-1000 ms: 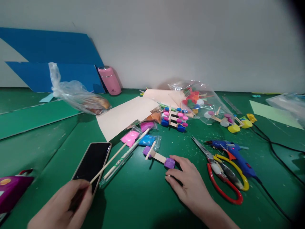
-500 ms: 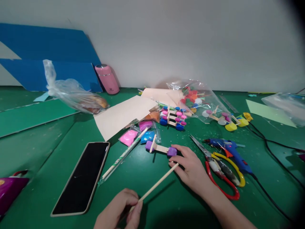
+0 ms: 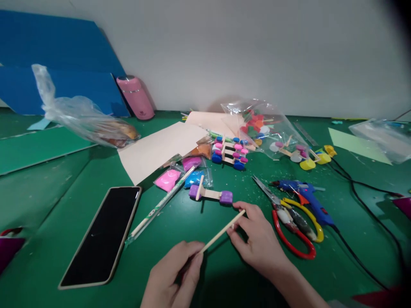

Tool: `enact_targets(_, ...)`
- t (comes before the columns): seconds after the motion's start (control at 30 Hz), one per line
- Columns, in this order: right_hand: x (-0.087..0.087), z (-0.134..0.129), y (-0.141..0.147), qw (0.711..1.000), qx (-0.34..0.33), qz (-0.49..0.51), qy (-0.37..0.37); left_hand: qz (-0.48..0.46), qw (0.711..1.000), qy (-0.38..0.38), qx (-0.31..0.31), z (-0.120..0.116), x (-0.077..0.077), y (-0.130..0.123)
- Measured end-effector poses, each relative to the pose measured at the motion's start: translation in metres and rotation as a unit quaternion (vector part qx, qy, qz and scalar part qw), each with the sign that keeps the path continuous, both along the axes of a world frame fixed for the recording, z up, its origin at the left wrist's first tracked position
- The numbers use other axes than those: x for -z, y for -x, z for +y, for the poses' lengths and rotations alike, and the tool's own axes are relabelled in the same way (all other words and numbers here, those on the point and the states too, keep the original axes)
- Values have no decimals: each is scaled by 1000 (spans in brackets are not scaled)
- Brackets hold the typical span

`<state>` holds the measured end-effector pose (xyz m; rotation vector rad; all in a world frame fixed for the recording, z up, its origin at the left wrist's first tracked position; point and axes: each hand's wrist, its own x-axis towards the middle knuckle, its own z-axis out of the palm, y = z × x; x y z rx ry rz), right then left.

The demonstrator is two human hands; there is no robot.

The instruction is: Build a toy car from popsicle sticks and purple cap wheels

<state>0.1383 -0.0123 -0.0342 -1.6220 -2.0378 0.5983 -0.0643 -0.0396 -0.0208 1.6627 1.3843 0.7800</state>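
Observation:
My left hand (image 3: 178,273) is closed around the lower end of a thin wooden chopstick (image 3: 223,231), which slants up to the right. The chopstick's far tip lies in front of the fingers of my right hand (image 3: 257,237). Those fingers are curved and apart; whether they touch the tip I cannot tell. Just left of my right fingertips stands a small craft piece (image 3: 212,194) made of a flat wooden stick between two purple blocks, with another stick upright at its left end. It rests on the green table (image 3: 167,239), touched by neither hand clearly.
Scissors (image 3: 289,222) and a blue glue gun (image 3: 305,196) with its cable lie at right. At left are a phone (image 3: 101,237) and wrapped chopsticks (image 3: 160,205). Behind are clay packets (image 3: 167,179), similar craft pieces (image 3: 229,154), paper (image 3: 160,149), plastic bags (image 3: 263,124) and a pink bottle (image 3: 136,98).
My right hand has drawn away from the purple block, moving slightly nearer me. My left hand has moved right and up with the chopstick. The view has shifted a little.

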Motion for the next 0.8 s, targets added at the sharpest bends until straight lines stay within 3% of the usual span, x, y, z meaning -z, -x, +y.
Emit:
enact_targets(0.17,12,-2,2,999,25,9,-24,-54,996,56,-40,6,-4,-12)
enact_targets(0.3,15,-2,0,998,36,42,-25,-139,971,182,-73,6,-2,-18)
enact_targets(0.4,13,-4,0,988,55,147,-4,-189,935,294,-56,7,2,-18)
enact_targets(0.47,10,-4,2,951,93,288,66,-213,917,334,-44,7,4,-18)
enact_targets(0.53,5,-4,4,888,130,412,157,-235,907,349,-37,6,6,-19)
enact_targets(0.6,1,-3,6,841,149,472,218,-253,894,367,-34,4,6,-20)
enact_targets(0.8,0,3,6,822,164,493,235,-277,874,397,-56,0,2,-23)
